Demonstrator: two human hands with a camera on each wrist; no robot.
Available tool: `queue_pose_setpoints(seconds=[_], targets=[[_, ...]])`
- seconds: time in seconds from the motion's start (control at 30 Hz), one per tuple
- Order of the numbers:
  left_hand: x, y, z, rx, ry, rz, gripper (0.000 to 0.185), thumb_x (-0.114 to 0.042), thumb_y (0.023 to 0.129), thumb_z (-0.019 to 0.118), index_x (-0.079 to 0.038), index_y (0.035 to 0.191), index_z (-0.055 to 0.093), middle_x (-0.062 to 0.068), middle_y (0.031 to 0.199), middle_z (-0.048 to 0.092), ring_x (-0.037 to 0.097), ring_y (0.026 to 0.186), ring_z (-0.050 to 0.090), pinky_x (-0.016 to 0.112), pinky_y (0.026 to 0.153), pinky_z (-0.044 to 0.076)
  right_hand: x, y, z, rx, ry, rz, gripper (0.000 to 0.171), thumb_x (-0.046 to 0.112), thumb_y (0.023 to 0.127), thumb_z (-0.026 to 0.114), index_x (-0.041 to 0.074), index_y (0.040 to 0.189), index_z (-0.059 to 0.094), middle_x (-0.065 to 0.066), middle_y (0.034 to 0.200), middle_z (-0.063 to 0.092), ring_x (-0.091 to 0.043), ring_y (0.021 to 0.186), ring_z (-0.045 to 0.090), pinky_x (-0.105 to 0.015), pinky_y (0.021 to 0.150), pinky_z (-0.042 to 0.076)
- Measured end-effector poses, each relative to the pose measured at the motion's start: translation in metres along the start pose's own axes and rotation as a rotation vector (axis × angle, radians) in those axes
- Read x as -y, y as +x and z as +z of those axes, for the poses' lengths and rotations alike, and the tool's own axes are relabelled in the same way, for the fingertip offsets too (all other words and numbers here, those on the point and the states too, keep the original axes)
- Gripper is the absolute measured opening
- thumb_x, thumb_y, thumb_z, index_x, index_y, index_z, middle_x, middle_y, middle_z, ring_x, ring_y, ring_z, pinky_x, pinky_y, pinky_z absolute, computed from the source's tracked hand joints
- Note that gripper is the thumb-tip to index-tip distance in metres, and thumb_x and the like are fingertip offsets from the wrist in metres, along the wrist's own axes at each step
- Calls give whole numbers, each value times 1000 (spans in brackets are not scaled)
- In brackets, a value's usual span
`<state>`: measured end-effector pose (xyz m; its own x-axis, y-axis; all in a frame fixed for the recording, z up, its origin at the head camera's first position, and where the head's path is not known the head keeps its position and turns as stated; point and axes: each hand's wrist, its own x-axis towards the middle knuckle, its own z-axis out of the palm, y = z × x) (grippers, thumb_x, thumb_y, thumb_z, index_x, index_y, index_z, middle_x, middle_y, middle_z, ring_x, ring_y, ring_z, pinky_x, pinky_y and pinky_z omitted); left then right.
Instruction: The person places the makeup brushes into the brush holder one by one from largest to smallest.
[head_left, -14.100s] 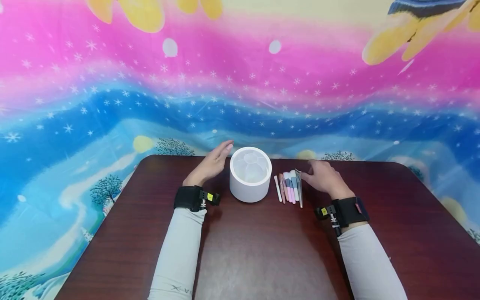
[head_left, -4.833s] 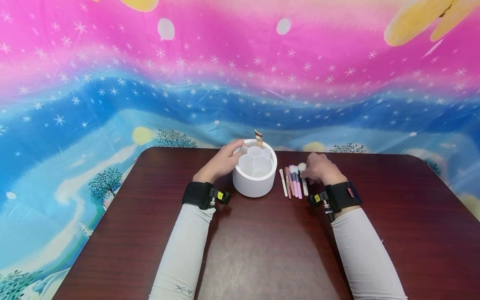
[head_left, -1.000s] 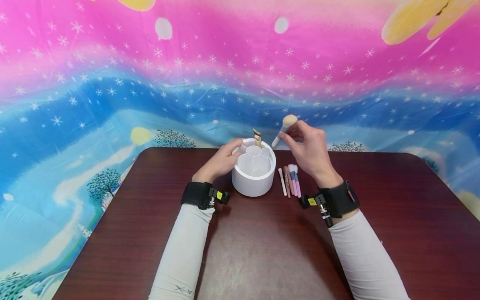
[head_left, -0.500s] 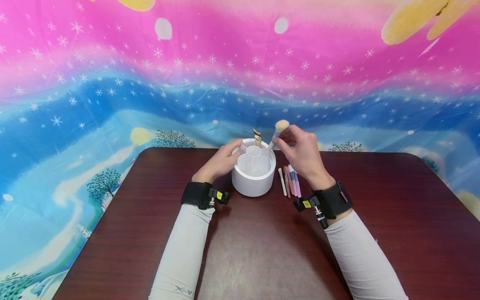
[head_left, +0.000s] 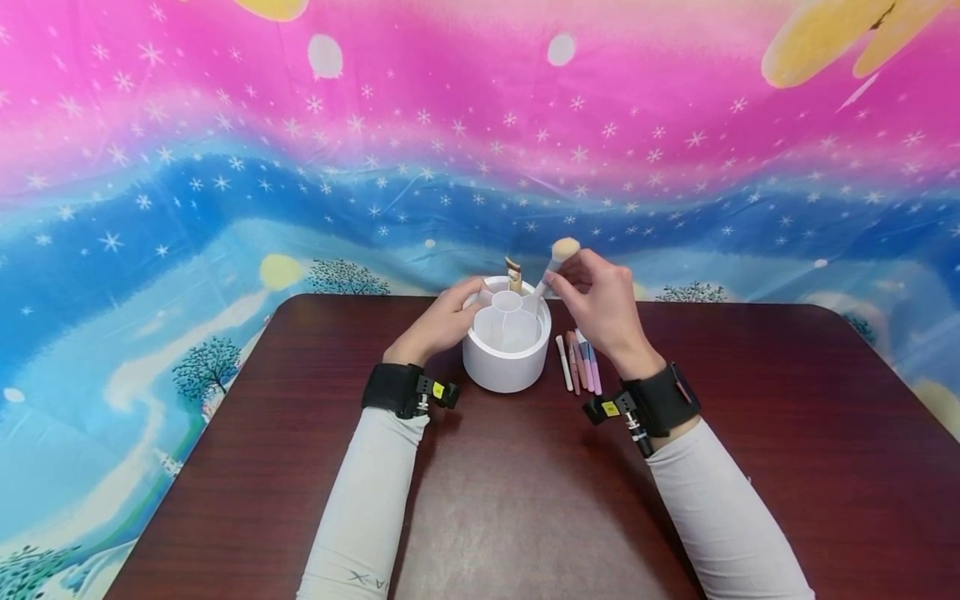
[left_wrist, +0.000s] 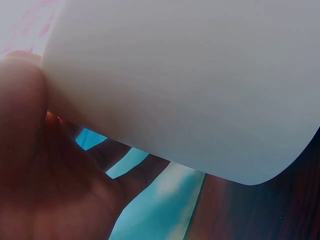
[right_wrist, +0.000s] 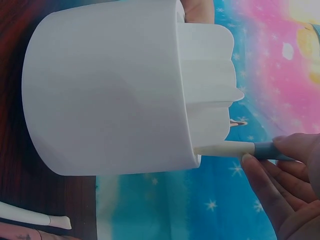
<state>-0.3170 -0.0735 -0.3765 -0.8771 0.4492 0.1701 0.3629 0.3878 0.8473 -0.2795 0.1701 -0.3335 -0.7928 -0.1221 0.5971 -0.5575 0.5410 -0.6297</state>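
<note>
A white round makeup-brush holder (head_left: 504,371), divided inside into compartments, stands upright near the table's far edge. My left hand (head_left: 438,323) grips its left side at the rim; the left wrist view shows the thumb (left_wrist: 22,100) against the wall and fingers behind. Between thumb and fingers, my right hand (head_left: 606,307) pinches a makeup brush (head_left: 564,249) with cream bristles uppermost. That brush tilts, its white handle (right_wrist: 222,148) end at the holder's right rim; how deep it reaches is hidden. A gold-brown item (head_left: 514,277) sticks up from the holder's back.
Right of the holder several brushes lie side by side on the table: a white one (head_left: 564,364), brownish ones (head_left: 575,363) and pink-handled ones (head_left: 593,375). The dark red table (head_left: 480,492) ends just behind the holder, before a printed cloth (head_left: 420,200).
My right hand has lifted the cream-bristled brush from the row and brought it left and down to the holder. My left hand came onto the rim earlier. The gold-brown item appeared in the holder.
</note>
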Motion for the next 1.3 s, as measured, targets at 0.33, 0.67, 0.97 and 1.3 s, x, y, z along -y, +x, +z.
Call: queue_pose_setpoints(seconds=[0.33,0.67,0.97,1.3], targets=[[0,0,0,-3,7,0,17,-22,108,45,-12,102,58,4,140,53,21,133,45,50,111,37,-1,-2,6,6,-56,43,15,13,96,72,1,105,70,-12,93,75,-21,83,71,-31,76,56],[0,1,1,2,3,3,18,-22,109,45,-12,102,57,6,138,53,23,131,45,51,111,37,-8,-5,13,96,-164,63,15,14,99,68,2,105,74,-12,94,75,-24,85,71,-41,79,56],[-1,-1,1,-1,2,-16,16,-21,109,45,-12,102,56,6,139,53,23,131,46,51,109,38,-6,-6,7,136,-165,94,19,13,101,63,1,110,75,-15,104,74,-27,93,68,-44,82,54],[-1,-1,0,-4,1,0,15,-18,108,45,-12,103,58,6,139,53,23,130,46,50,110,38,-7,0,-8,92,-154,81,18,11,100,63,0,108,75,-16,101,74,-29,91,69,-45,81,55]])
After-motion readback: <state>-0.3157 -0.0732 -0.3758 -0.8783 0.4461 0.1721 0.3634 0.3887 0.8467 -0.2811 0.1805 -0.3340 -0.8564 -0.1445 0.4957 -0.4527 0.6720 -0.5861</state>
